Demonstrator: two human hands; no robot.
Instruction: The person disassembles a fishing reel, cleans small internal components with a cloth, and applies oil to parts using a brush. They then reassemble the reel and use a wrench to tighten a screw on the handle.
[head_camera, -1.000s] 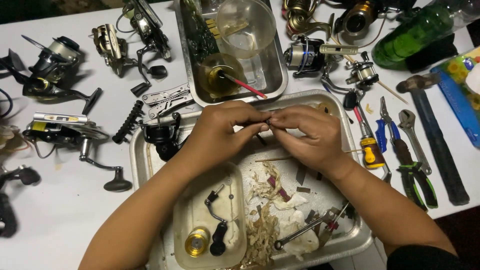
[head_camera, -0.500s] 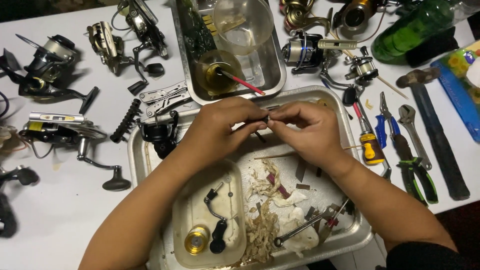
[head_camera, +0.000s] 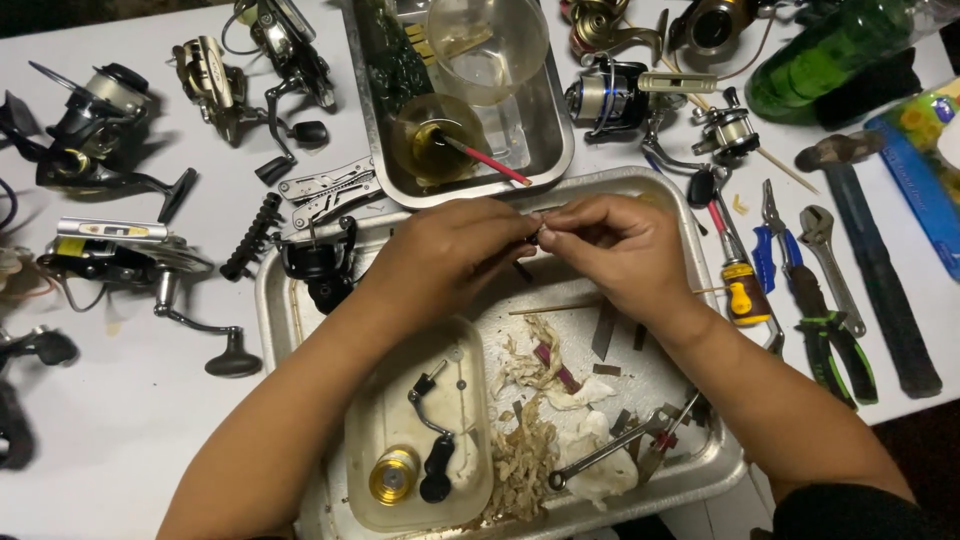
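Centrally, left hand (head_camera: 455, 255) and right hand (head_camera: 610, 250) meeting fingertip to fingertip, both pinched on a tiny dark part (head_camera: 535, 237) above a dented metal tray (head_camera: 690, 440), clear plastic tub (head_camera: 470, 495) with gold spool (head_camera: 393, 477), white table (head_camera: 110, 420), fishing reels (head_camera: 100, 110), green-handled pliers (head_camera: 825, 335).

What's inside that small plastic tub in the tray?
The tub holds a black crank handle and a gold spool. The left forearm covers its upper left corner, so anything there is hidden.
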